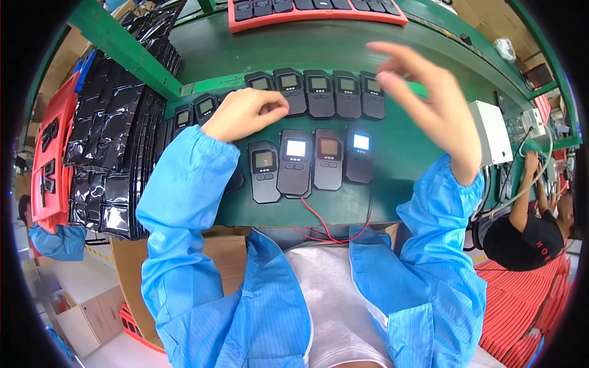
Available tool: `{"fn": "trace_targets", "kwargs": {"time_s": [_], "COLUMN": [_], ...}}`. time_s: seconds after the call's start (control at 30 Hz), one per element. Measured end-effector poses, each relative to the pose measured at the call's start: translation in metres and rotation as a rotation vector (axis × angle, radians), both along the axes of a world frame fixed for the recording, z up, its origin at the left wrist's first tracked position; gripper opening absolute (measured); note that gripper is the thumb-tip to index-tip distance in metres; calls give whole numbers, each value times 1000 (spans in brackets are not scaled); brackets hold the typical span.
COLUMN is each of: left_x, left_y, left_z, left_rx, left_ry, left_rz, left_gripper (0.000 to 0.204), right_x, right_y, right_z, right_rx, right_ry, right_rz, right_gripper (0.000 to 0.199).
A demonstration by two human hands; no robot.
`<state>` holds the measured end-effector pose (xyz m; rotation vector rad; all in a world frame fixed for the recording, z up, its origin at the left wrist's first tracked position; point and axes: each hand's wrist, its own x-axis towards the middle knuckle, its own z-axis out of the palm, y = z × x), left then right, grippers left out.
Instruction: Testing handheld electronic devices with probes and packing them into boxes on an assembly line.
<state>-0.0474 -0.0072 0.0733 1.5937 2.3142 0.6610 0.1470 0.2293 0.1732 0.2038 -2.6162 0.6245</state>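
Note:
Several black handheld devices with small screens and buttons stand in two rows on the green worktop. My left hand (pixel 248 112) is over the left of the back row, fingers curled in beside a back-row device (pixel 290 90); its fingertips are partly hidden, so I cannot see whether it grips anything. My right hand (pixel 437 98) is raised right of the back row, fingers apart and holding nothing. In the front row, a device with a bright white screen (pixel 295 164) and a device with a bluish screen (pixel 360 156) are lit. Between them, another device (pixel 328 159) shows a dim reddish screen.
Red wires (pixel 318 216) run from the front row over the table edge. A red tray (pixel 319 17) of devices stands at the back. Stacked black glossy trays (pixel 107 129) rise on the left. A white box (pixel 491 133) stands right, near a person in black (pixel 521 239).

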Motion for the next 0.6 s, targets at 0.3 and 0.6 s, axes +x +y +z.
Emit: {"fn": "trace_targets", "kwargs": {"time_s": [0.3,0.6], "left_x": [-5,-9], "left_y": [50,51], "left_z": [-55,-59], "left_rx": [277,315], "left_ry": [98,-37], "left_rz": [56,135], "left_gripper": [17,16], "right_x": [-45,21], "right_y": [4,-13], "right_z": [-54,-96], "right_rx": [58,286], "right_ry": [-648,-627], "right_rz": [66,-291], "right_gripper": [38,55]}}
